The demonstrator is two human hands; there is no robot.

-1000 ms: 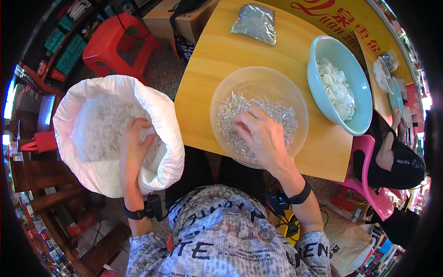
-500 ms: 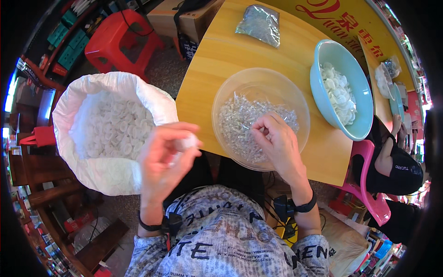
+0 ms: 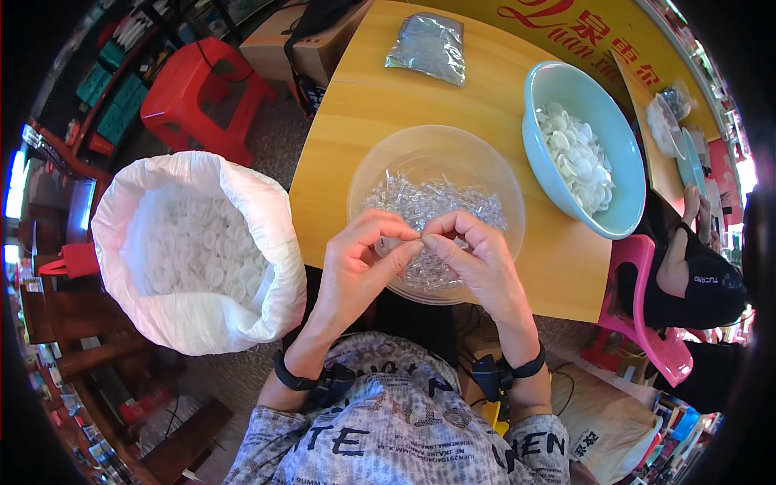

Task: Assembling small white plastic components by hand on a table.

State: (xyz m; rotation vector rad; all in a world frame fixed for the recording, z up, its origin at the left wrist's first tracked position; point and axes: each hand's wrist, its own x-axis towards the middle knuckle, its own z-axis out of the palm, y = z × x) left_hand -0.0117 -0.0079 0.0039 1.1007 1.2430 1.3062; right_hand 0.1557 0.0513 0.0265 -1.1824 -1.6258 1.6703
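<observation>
My left hand (image 3: 356,263) and my right hand (image 3: 491,267) meet with pinched fingertips over the near side of a translucent plastic bowl (image 3: 400,145). Many small clear tube-like pieces (image 3: 436,198) lie in the bowl. Partly hidden by my left fingers is a whitish round plastic piece (image 3: 388,244), seemingly in that hand's grip. Whatever my right thumb and forefinger pinch is too small to make out. To the left, an open white sack (image 3: 279,214) holds a heap of white round plastic pieces (image 3: 202,242).
A light blue basin (image 3: 602,109) with white disc-like pieces (image 3: 575,153) stands right on the wooden table (image 3: 331,153). A shiny packet (image 3: 428,48) lies at the far edge. A red stool (image 3: 194,93) is far left; a pink chair (image 3: 643,303) and another person (image 3: 687,271) are right.
My left hand has moved right from beside the sack to over the bowl. My right hand has lifted off the clear pieces toward me, and the fingertips now meet.
</observation>
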